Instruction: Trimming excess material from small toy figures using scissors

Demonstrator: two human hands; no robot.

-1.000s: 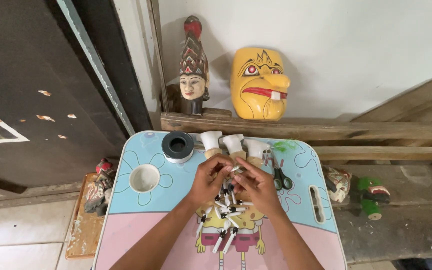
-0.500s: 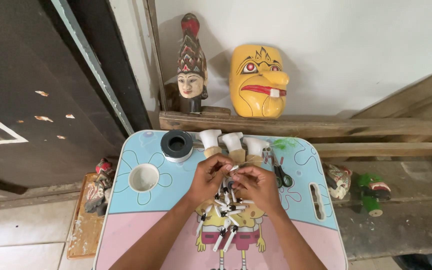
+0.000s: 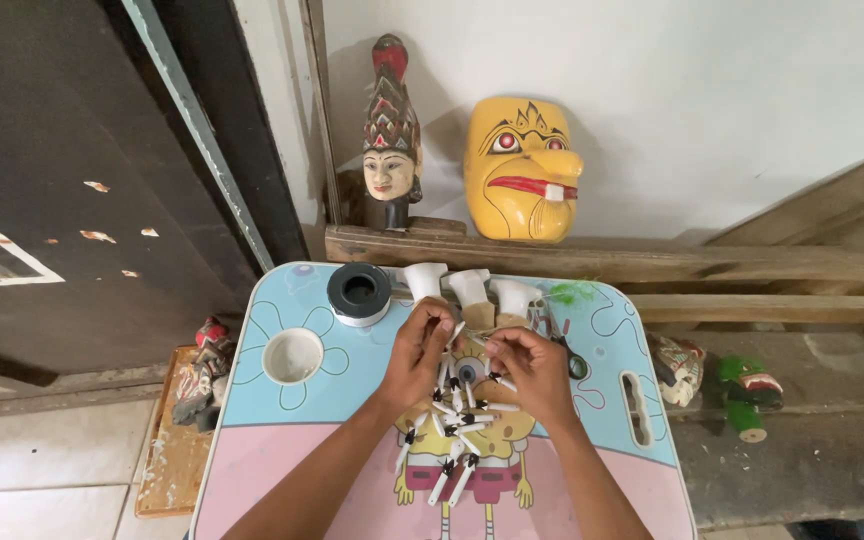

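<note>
My left hand point(image 3: 417, 352) and my right hand point(image 3: 532, 368) meet over the middle of a small blue and pink cartoon-printed table point(image 3: 262, 430). Both pinch one small white stick-like piece point(image 3: 455, 333) with a dark end between the fingertips. Under the hands lies a scattered pile of several similar white pieces point(image 3: 452, 450). Three white carved puppet parts point(image 3: 472, 288) stand in a row just beyond the hands.
A roll of black tape point(image 3: 359, 290) and a round cup hole point(image 3: 292, 356) are on the table's left. Scissors point(image 3: 574, 362) lie right of my right hand. On the wooden ledge stand a painted puppet head point(image 3: 390, 150) and a yellow mask point(image 3: 522, 172). Small carved masks point(image 3: 674, 366) rest right.
The hands stay together over the pile, fingers shifting slightly on the white piece. The view has tilted a little downward.
</note>
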